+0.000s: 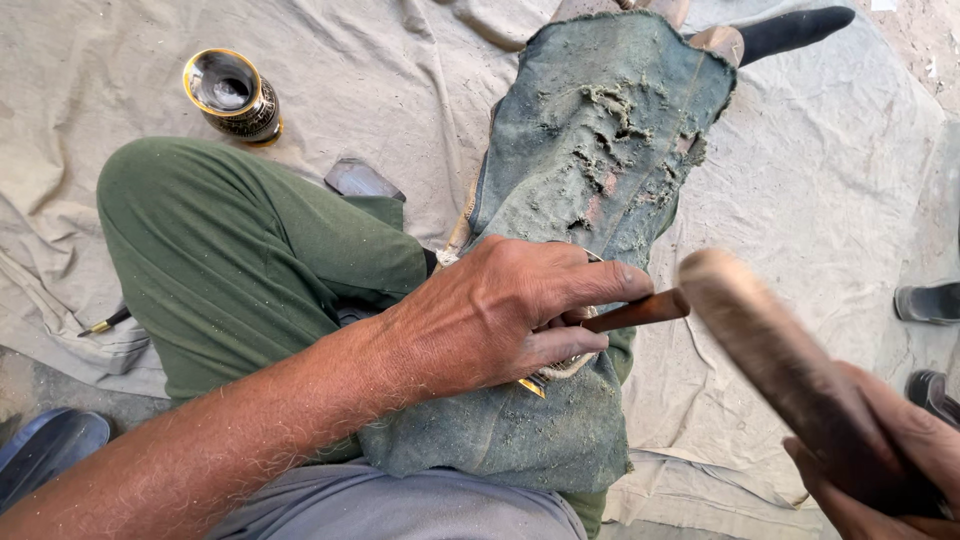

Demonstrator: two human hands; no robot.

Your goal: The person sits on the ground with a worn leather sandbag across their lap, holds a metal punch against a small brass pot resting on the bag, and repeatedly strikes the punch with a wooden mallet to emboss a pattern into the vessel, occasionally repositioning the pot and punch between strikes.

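Note:
My left hand point(500, 310) rests on a worn green cloth point(600, 140) draped over my leg and grips a chisel with a reddish-brown wooden handle point(640, 311). A small brass-coloured piece point(531, 387) shows under the hand; what the chisel tip touches is hidden. My right hand point(880, 460), at the lower right, holds a thick wooden mallet point(770, 345), blurred, with its head right at the chisel handle's end.
I sit on a beige sheet point(830, 180). A gold-and-black vase point(232, 96) stands at the upper left. A flat metal tool point(360, 180) lies beside my green-trousered knee point(220, 240). Dark shoes point(930, 302) sit at the right edge, a blue one point(50, 450) at the lower left.

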